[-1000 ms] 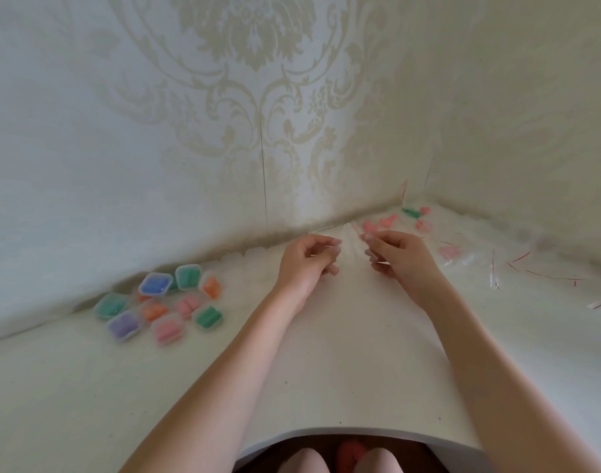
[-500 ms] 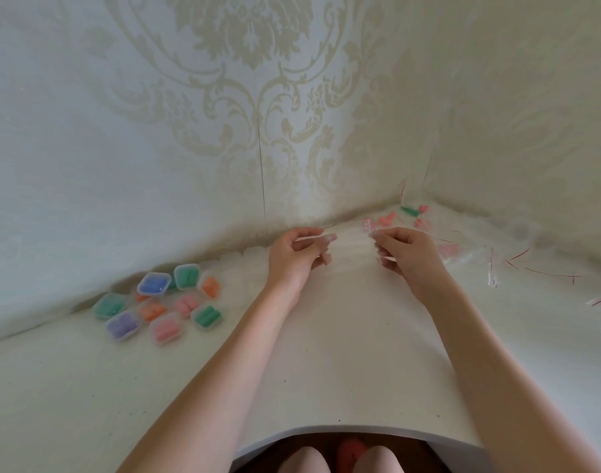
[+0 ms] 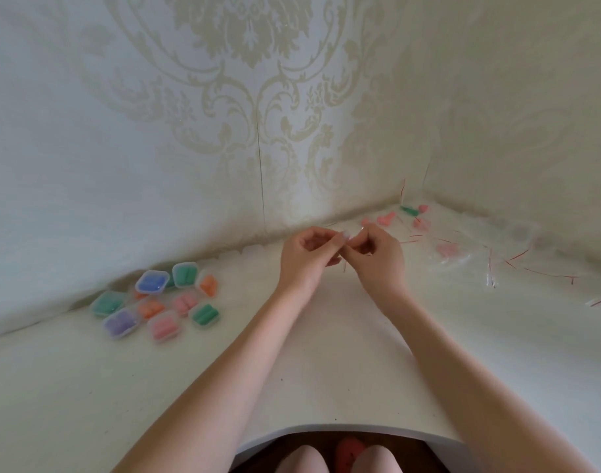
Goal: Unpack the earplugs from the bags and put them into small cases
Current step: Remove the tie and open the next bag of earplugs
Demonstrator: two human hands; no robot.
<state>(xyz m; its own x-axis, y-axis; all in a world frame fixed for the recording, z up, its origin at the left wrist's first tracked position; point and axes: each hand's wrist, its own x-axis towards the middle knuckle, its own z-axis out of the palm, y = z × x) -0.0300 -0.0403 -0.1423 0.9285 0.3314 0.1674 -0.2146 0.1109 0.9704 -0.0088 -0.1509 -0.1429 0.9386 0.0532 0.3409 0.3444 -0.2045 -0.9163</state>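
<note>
Clear plastic is all over your work: at the far left of the white table [image 3: 326, 370] sits a cluster of small cases [image 3: 155, 302], each seeming to hold a coloured pair already, blue, green, orange, pink and purple, so that part looks done, though whether every lid is snapped down is too blurred to tell. On the far right, in the corner, loose earplugs [image 3: 386, 218], pink and one green, lie among crumpled clear bags [image 3: 469, 261] and thin red strips [image 3: 544, 274], and at least one pink pair there seems to be inside its bag, so you have more to unpack and case. Your left hand [image 3: 305, 257] and right hand [image 3: 377, 257] meet at the far middle of the table, fingertips touching, with the fingers of both curled and pinching something small and clear between them; it is probably a bag being opened, but you cannot make out from this view what is inside it or whether it is an empty one. Judged from how things lie, you are well past the start, with roughly a handful of plugs left. No spare empty case shows near the right pile.
</note>
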